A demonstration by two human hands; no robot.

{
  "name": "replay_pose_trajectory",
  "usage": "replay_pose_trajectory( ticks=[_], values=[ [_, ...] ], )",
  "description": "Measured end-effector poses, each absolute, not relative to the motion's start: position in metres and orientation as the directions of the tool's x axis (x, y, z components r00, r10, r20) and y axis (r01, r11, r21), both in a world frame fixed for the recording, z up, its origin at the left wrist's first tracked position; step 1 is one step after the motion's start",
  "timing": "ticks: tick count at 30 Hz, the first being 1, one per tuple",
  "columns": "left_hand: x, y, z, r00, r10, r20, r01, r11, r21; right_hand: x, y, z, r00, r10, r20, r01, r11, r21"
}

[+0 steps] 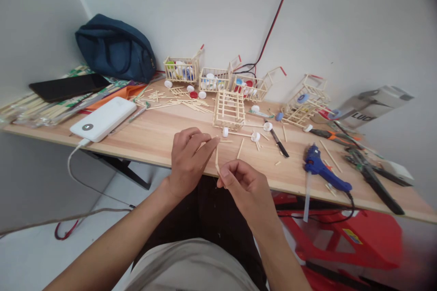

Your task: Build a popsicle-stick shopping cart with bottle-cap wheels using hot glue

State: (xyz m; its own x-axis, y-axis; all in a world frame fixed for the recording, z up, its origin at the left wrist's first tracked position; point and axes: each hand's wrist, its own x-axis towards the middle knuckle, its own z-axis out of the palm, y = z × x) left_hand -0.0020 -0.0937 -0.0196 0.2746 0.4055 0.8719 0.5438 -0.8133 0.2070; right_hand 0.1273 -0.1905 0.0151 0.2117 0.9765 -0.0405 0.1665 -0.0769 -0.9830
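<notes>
Both of my hands are at the table's front edge, around a thin pale wooden stick piece (216, 158) that looks bent or joined near its lower end. My right hand (247, 186) pinches the lower end between thumb and fingers. My left hand (191, 159) is closed, its fingertips at the upper end; its thumb is hidden behind the fingers. Just beyond stands a small cart basket (229, 110) built of wooden sticks. White cap wheels (255, 136) on stick axles lie beside it. A loose stick (241, 148) lies near my right hand.
Stick-built carts (180, 70) holding coloured caps line the wall. A blue glue gun (321, 168), black marker (279, 143), orange-handled pliers (329, 135) and carton (375, 107) are right. A power bank (104, 119), phone (70, 87), blue bag (116, 50) and scattered sticks (194, 104) are left.
</notes>
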Motion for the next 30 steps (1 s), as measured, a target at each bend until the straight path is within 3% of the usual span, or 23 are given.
replay_pose_trajectory(
  ticks=[12,15,18,21,25,27,30],
  values=[
    [-0.003,-0.091,-0.019,0.264,0.373,0.89,0.525,-0.829,0.192,0.126,-0.19,0.024,0.197,0.98,-0.032,0.154,-0.064,-0.986],
    [-0.003,-0.088,-0.02,0.241,0.416,0.877,0.498,-0.828,0.256,0.13,-0.19,0.028,0.163,0.987,0.001,0.164,-0.026,-0.986],
    [-0.002,-0.086,-0.015,0.181,0.531,0.828,0.465,-0.787,0.404,0.141,-0.188,0.027,0.218,0.974,0.069,0.175,0.031,-0.984],
    [-0.002,-0.084,-0.005,0.132,0.734,0.667,0.395,-0.656,0.643,0.154,-0.184,0.021,0.315,0.942,0.118,0.209,0.052,-0.976],
    [-0.004,-0.081,0.008,0.24,0.929,0.282,0.182,-0.328,0.927,0.169,-0.174,0.011,0.411,0.896,0.167,0.305,0.037,-0.952],
    [-0.005,-0.08,0.012,0.328,0.937,0.124,0.118,-0.171,0.978,0.173,-0.168,0.008,0.408,0.893,0.191,0.336,0.047,-0.941],
    [-0.005,-0.079,0.015,0.405,0.914,0.006,0.12,-0.06,0.991,0.175,-0.159,0.006,0.351,0.904,0.245,0.374,0.105,-0.921]
  ],
)
